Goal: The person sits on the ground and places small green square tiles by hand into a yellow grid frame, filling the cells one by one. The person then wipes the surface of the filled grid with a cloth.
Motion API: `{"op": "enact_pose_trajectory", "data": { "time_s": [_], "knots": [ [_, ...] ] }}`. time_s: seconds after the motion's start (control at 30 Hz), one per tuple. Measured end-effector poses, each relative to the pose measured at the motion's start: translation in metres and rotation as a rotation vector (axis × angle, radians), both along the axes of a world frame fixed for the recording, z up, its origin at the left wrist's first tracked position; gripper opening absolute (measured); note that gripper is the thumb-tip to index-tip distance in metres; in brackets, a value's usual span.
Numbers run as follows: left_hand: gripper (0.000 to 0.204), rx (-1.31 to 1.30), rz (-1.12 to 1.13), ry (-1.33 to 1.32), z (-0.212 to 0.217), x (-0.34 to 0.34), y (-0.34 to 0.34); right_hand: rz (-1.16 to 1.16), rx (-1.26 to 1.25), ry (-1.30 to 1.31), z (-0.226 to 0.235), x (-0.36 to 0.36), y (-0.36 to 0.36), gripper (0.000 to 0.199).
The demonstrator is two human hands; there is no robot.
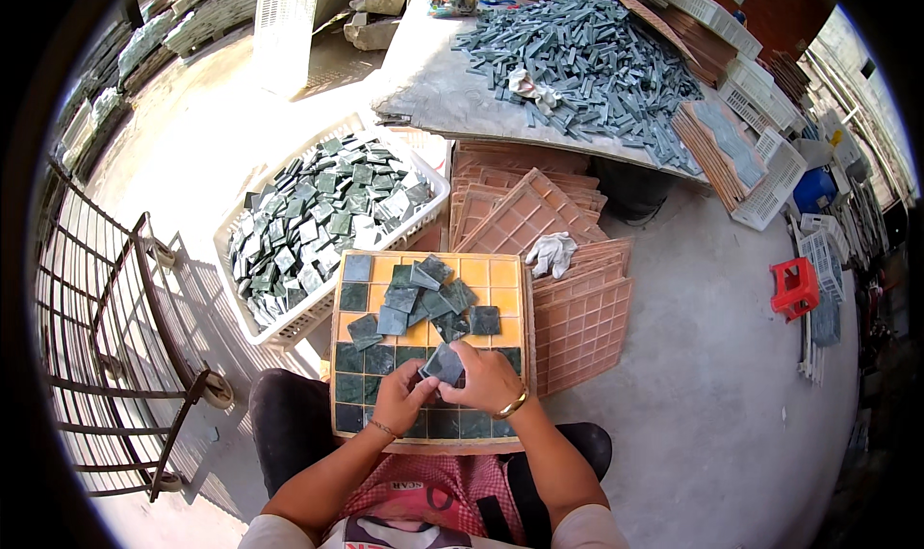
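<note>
A dark stone tile (444, 364) is pinched between both my hands, held over the lower middle of a yellow grid board (500, 272). My left hand (402, 395) grips its lower left edge, while the fingers of my right hand (484, 380) close on its right side. The board lies across my lap. Dark green square tiles (360, 387) fill many cells in its lower rows, and a few sit in the upper left column. Loose tiles (398, 301) lie piled in the board's upper middle, some overlapping. My hands hide the cells beneath them.
A white plastic crate (438, 203) full of square tiles stands beyond the board's left. Brown grid boards (582, 332) are stacked to the right, with a white glove (551, 255) on top. Ahead, a table (423, 77) bears heaped narrow stone strips (597, 58). A metal rack (115, 392) stands left, a red stool (794, 288) right.
</note>
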State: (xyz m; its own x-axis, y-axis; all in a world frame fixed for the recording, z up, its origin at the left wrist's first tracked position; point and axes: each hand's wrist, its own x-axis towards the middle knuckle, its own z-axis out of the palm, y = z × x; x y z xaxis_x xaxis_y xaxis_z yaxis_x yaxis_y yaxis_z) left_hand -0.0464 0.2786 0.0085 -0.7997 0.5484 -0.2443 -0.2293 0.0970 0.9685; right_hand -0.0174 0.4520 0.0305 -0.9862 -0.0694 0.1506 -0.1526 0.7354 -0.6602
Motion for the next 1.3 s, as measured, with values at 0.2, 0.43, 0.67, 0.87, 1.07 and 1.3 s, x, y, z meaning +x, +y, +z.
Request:
{"op": "enact_pose_trajectory", "data": {
  "time_s": [0.2, 0.43, 0.67, 0.87, 1.07, 1.3],
  "knots": [
    [0.014, 0.043, -0.046, -0.137, 0.01, -0.006, 0.006, 0.008, -0.203, -0.103, -0.001, 0.002, 0.011, 0.052],
    [0.01, 0.016, 0.041, -0.175, 0.003, -0.005, 0.0, -0.381, -0.107, 0.035, 0.006, -0.011, 0.056, 0.047],
    [0.013, 0.046, 0.091, -0.298, -0.017, 0.009, -0.02, -0.206, -1.334, -0.306, -0.02, -0.021, 0.11, 0.029],
    [0.015, 0.019, 0.108, -0.267, -0.009, -0.001, -0.015, -0.31, -0.291, -0.063, -0.034, -0.027, 0.125, 0.022],
    [0.015, 0.007, 0.107, -0.28, -0.012, -0.003, -0.014, -0.275, -0.116, -0.045, -0.043, -0.025, 0.115, 0.013],
    [0.016, 0.042, 0.083, -0.292, -0.013, 0.0, -0.007, -0.266, -0.049, -0.023, -0.043, -0.024, 0.098, 0.016]
  ]
}}
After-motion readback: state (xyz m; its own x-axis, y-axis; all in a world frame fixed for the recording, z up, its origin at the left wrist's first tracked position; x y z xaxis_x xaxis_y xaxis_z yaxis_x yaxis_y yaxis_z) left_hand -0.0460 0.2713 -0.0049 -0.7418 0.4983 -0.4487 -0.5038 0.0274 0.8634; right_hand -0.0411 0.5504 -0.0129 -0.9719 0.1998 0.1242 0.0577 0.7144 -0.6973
